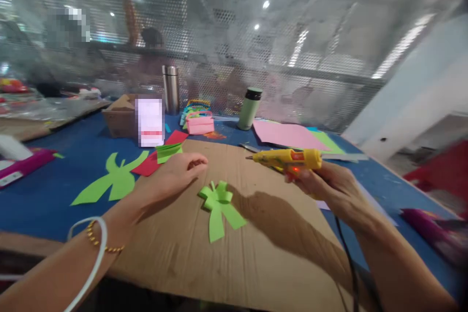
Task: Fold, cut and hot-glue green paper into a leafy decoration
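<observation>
My right hand (329, 183) is wrapped round a yellow hot glue gun (288, 157), its nozzle pointing left and a red light glowing on it. A black cord hangs below. Between my hands, on a cardboard sheet (175, 253), lies a light green paper bow (218, 204) with folded loops and two tails. My left hand (185, 168) hovers above the cardboard's left side with its fingers curled in; I see nothing in them. Near it are a small stack of green paper pieces (169, 152) and red paper (148, 165). A flat green bow-shaped cutout (119, 179) lies further left.
At the back stand a cardboard box (119, 119), a lit phone (149, 122), a steel flask (171, 90), pink paper baskets (200, 123) and a green bottle (250, 108). Scissors (248, 147) and pink paper sheets (288, 134) lie behind the glue gun. Purple objects (27, 165) sit at the sides.
</observation>
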Demonstrator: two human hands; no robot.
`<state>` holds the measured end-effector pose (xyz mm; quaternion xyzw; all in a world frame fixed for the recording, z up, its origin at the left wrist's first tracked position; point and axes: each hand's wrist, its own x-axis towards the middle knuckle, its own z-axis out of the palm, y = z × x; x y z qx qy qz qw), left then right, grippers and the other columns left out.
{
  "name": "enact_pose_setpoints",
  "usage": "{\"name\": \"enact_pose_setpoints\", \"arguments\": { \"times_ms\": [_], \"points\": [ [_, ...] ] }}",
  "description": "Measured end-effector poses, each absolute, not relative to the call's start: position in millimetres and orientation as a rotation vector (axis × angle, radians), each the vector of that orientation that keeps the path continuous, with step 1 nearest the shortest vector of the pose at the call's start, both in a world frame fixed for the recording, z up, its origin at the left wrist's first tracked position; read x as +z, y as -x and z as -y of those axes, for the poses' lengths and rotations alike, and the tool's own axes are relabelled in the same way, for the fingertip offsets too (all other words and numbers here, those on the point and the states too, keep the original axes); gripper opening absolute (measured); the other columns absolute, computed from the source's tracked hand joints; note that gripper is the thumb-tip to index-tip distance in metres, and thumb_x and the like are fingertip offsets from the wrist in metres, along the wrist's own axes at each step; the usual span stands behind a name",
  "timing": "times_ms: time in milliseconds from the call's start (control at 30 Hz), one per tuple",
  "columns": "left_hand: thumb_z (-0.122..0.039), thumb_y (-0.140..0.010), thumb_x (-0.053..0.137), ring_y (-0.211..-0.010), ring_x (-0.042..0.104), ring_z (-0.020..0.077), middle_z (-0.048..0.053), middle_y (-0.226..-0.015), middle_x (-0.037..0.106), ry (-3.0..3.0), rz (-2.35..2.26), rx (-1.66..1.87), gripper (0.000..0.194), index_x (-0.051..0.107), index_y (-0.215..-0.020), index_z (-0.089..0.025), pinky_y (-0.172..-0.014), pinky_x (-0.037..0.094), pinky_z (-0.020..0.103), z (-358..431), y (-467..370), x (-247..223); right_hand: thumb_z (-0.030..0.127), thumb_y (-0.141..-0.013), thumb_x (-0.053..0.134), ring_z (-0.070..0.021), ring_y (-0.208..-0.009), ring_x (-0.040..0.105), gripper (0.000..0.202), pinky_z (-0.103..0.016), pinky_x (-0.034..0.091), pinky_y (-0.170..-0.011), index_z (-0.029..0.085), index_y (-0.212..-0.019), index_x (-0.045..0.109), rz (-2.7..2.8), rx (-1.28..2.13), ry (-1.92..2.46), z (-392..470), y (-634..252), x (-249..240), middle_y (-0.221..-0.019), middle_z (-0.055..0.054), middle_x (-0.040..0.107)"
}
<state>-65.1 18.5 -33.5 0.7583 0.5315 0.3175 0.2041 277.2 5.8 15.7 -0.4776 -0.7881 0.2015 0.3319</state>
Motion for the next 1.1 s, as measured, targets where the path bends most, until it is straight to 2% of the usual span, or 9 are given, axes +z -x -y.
{"name": "enact_pose_setpoints", "arguments": {
  "times_ms": [233, 433, 500, 600, 667, 800, 900, 967, 1100],
  "points": [
    [-0.048, -0.088, 0.051, -0.096, 0.069, 0.0285, 0.010, -0.109, 0.077, -2.091, -1.542, 0.848, 0.042, 0.073, -0.108, -0.018, -0.085, 0.052, 0.039, -20, 66, -37, 0.061, -0.094, 0.050, -0.0134, -0.054, 0.040, 0.048, -0.028, 0.030, -0.049, 0.022, -0.067, 0.054, 1.899, 0.339, 1.418, 2, -319, 35, -0.061, 0.001, 0.046],
    [-0.053, -0.083, 0.053, -0.092, 0.070, 0.0309, 0.010, -0.104, 0.078, -2.130, -1.559, 0.834, 0.044, 0.076, -0.101, -0.020, -0.081, 0.052, 0.040, -19, 66, -37, 0.046, -0.095, 0.054, -0.0158, -0.069, 0.054, 0.029, -0.029, 0.039, -0.061, 0.024, -0.100, 0.072, 2.080, -0.120, 1.635, 20, -364, 26, -0.095, -0.005, 0.058],
    [-0.051, -0.084, 0.054, -0.087, 0.070, 0.0291, 0.010, -0.100, 0.078, -2.132, -1.569, 0.839, 0.042, 0.077, -0.101, -0.020, -0.079, 0.052, 0.039, -17, 66, -35, 0.037, -0.095, 0.055, -0.0146, -0.063, 0.051, 0.024, -0.029, 0.033, -0.057, 0.028, -0.107, 0.074, 2.127, -0.329, 1.838, 20, -378, 13, -0.089, -0.005, 0.055],
    [-0.044, -0.086, 0.053, -0.077, 0.068, 0.0245, 0.008, -0.088, 0.077, -2.111, -1.543, 0.819, 0.040, 0.075, -0.106, -0.019, -0.074, 0.051, 0.035, -15, 66, -33, 0.031, -0.096, 0.054, -0.0148, -0.055, 0.042, 0.025, -0.034, 0.026, -0.055, 0.024, -0.102, 0.077, 2.182, -0.543, 1.953, 8, -401, -14, -0.080, -0.007, 0.050],
    [-0.041, -0.087, 0.053, -0.073, 0.067, 0.0223, 0.007, -0.082, 0.075, -2.093, -1.501, 0.815, 0.039, 0.074, -0.108, -0.017, -0.069, 0.049, 0.033, -17, 67, -34, 0.038, -0.095, 0.053, -0.0175, -0.056, 0.044, 0.027, -0.035, 0.029, -0.055, 0.023, -0.096, 0.076, 2.223, -0.561, 1.804, -5, -418, -31, -0.080, -0.009, 0.051],
    [-0.038, -0.088, 0.055, -0.073, 0.065, 0.0201, 0.008, -0.084, 0.074, -2.078, -1.496, 0.850, 0.037, 0.074, -0.109, -0.015, -0.068, 0.047, 0.032, -19, 69, -36, 0.066, -0.085, 0.052, -0.0277, -0.058, 0.053, 0.043, -0.040, 0.036, -0.057, 0.029, -0.080, 0.071, 2.210, -0.422, 1.567, -16, -425, -35, -0.075, -0.012, 0.057],
    [-0.039, -0.089, 0.055, -0.073, 0.064, 0.0191, 0.008, -0.085, 0.074, -2.096, -1.459, 0.872, 0.035, 0.074, -0.109, -0.016, -0.068, 0.046, 0.032, -19, 69, -36, 0.055, -0.093, 0.045, -0.0386, -0.078, 0.062, 0.039, -0.048, 0.040, -0.068, 0.026, -0.097, 0.071, 2.201, -0.675, 1.531, -4, -377, -10, -0.094, -0.020, 0.067],
    [-0.039, -0.089, 0.055, -0.070, 0.063, 0.0181, 0.007, -0.083, 0.072, -2.064, -1.427, 0.879, 0.034, 0.073, -0.109, -0.017, -0.065, 0.045, 0.031, -19, 68, -37, 0.043, -0.096, 0.043, -0.0342, -0.078, 0.065, 0.034, -0.044, 0.043, -0.069, 0.023, -0.098, 0.071, 2.209, -0.520, 1.452, 3, -324, 8, -0.094, -0.017, 0.072],
    [-0.037, -0.089, 0.055, -0.063, 0.060, 0.0161, 0.006, -0.077, 0.070, -1.955, -1.374, 0.880, 0.033, 0.071, -0.107, -0.015, -0.058, 0.042, 0.028, -23, 71, -39, 0.034, -0.094, 0.051, -0.0207, -0.071, 0.066, 0.026, -0.031, 0.045, -0.065, 0.020, -0.092, 0.073, 2.404, 0.108, 1.295, -4, -220, 20, -0.087, -0.008, 0.075]
  ]
}}
